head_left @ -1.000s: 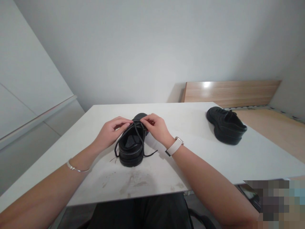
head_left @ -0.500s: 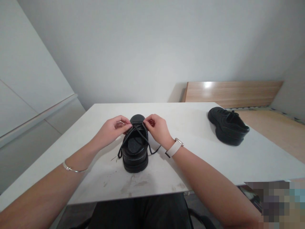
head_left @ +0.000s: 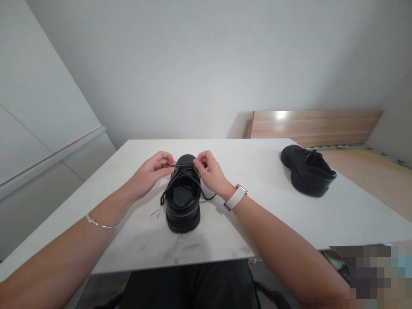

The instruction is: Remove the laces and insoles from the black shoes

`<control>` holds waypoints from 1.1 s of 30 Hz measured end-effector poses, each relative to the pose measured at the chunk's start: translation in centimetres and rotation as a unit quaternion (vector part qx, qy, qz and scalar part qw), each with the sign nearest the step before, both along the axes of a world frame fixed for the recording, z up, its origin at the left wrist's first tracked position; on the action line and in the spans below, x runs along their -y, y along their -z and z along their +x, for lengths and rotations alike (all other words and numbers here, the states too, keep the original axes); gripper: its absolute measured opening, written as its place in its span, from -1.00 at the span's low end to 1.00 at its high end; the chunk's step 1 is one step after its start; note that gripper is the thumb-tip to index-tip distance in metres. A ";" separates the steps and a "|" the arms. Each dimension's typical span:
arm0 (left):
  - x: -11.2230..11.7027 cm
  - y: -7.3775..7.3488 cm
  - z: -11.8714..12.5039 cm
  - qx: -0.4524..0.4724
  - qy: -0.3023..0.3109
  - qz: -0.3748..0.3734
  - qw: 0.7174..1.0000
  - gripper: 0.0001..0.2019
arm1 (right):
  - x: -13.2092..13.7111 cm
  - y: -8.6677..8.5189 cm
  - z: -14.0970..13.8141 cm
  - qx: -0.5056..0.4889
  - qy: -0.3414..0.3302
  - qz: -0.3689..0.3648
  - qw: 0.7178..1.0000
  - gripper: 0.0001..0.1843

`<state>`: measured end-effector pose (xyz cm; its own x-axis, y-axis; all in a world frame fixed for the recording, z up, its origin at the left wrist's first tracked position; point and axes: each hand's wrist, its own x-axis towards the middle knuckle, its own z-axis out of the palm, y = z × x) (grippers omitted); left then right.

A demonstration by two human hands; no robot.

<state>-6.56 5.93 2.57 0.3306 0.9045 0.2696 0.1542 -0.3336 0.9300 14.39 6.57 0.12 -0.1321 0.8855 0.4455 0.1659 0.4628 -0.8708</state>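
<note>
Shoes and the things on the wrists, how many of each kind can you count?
Black shoes: 2, the near shoe whose lace the left hand and right hand pinch, and the far shoe on the white table.
Watch: 1
Bracelet: 1
Total: 4

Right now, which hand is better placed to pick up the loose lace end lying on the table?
Right hand: the loose lace end lies just below its wrist, right of the shoe. The left hand is across the shoe.
</note>
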 end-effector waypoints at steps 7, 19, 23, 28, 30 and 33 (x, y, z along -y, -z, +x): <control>0.1 -1.0 0.0 0.153 -0.004 -0.064 0.986 -0.67 | -1.2 -0.2 1.3 -0.163 -0.053 -0.066 0.983 -0.66; -0.8 -0.8 -2.1 -0.319 -0.009 0.169 0.932 -0.70 | -0.2 -2.4 4.0 0.257 0.031 0.028 0.966 -0.83; -0.7 -1.2 -2.1 -0.276 -0.042 0.190 0.941 -0.71 | -0.6 -2.8 5.0 0.220 -0.074 -0.042 0.972 -0.55; -0.9 -1.6 -2.3 -0.169 -0.132 0.231 0.949 -0.82 | -1.0 -2.3 4.6 0.221 0.092 0.090 0.967 -0.69; -1.1 -1.6 -2.4 -0.061 -0.152 0.156 0.974 -0.85 | -0.7 -2.3 4.1 0.273 0.191 0.157 0.930 -0.69; -1.0 -1.9 -2.2 0.127 -0.080 -0.017 0.988 -0.85 | 0.0 -2.6 3.7 0.267 0.264 0.203 0.904 -0.65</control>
